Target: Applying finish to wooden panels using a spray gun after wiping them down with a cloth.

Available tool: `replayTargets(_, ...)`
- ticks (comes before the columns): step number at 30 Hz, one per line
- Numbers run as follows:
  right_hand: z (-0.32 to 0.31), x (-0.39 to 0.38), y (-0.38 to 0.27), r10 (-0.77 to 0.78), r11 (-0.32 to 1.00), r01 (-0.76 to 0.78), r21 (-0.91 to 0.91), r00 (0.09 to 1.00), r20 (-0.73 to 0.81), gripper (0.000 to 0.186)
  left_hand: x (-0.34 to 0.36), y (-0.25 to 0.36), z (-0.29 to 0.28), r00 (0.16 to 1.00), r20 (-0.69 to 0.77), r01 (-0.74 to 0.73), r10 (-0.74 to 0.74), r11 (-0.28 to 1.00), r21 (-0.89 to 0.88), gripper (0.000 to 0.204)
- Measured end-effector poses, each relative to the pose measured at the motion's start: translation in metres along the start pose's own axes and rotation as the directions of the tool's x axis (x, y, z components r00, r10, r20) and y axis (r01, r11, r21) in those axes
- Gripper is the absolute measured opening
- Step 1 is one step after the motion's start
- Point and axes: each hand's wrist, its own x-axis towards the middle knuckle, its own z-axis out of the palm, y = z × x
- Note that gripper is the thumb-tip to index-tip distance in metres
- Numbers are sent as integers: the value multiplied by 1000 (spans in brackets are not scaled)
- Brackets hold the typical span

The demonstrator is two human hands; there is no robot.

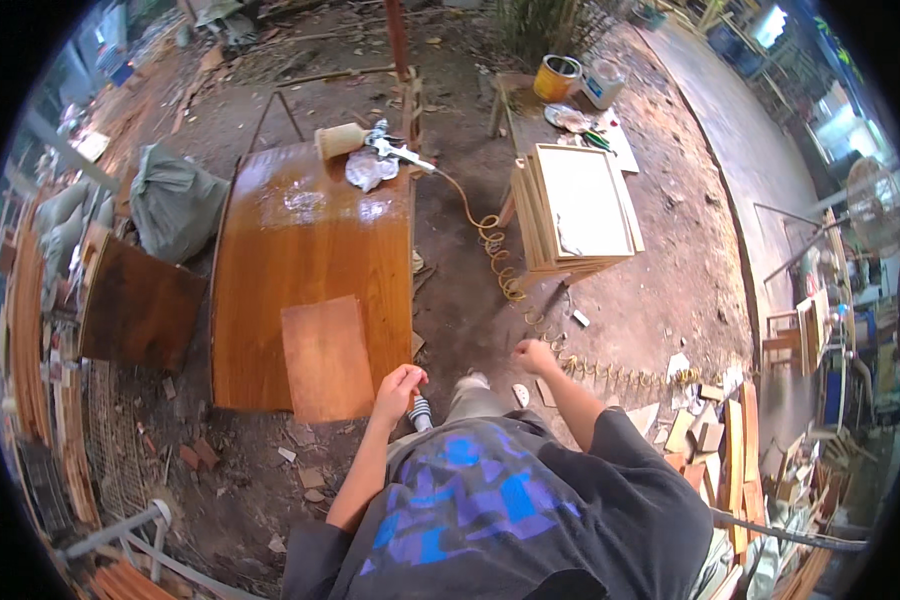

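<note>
My left hand (402,388) is held with its fingers curled, just off the right edge of a glossy brown wooden board (260,270); nothing shows in it. A thin reddish-brown wooden panel (328,360) lies on the near end of that board, a little left of the hand. My right hand (536,357) makes a loose fist over the dirt floor, with no object visible in it. At the board's far right corner rests a spray gun (395,150) with a cream cup (340,140), beside a crumpled white cloth (372,172).
A coiled yellow air hose (492,240) runs from the gun across the floor to my right. Stacked wooden frames with a white panel (585,205) stand ahead right. Beyond are a yellow can (557,78) and a white bucket (603,82). Wood offcuts (708,437) lie right; a grey sack (170,200) left.
</note>
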Motion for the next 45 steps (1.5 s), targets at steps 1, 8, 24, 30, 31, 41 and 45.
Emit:
replayTargets(1,-14,16,15,28,1000,-29,-4,990,-139,31,23,10,7,999,33,20,-21,1000,14,20)
replayTargets(8,-142,180,47,183,983,-175,63,845,-502,35,183,35,50,994,107,-8,-13,981,195,22)
replayTargets(24,-68,373,8,-42,932,89,352,989,-139,34,415,-145,112,795,-294,606,-530,678,417,40)
replayTargets(30,160,512,158,528,550,-357,755,849,16,71,455,-185,139,852,-275,449,-445,892,-52,30)
replayTargets(31,186,525,191,483,735,-402,547,876,-5,61,463,-193,147,867,-272,388,-417,908,-157,27)
replayTargets(41,291,563,185,473,788,-488,375,870,138,49,434,-281,113,708,-460,477,-535,844,-246,30)
replayTargets(45,310,612,181,458,801,-494,336,869,187,44,443,-285,86,663,-574,493,-481,857,-149,33)
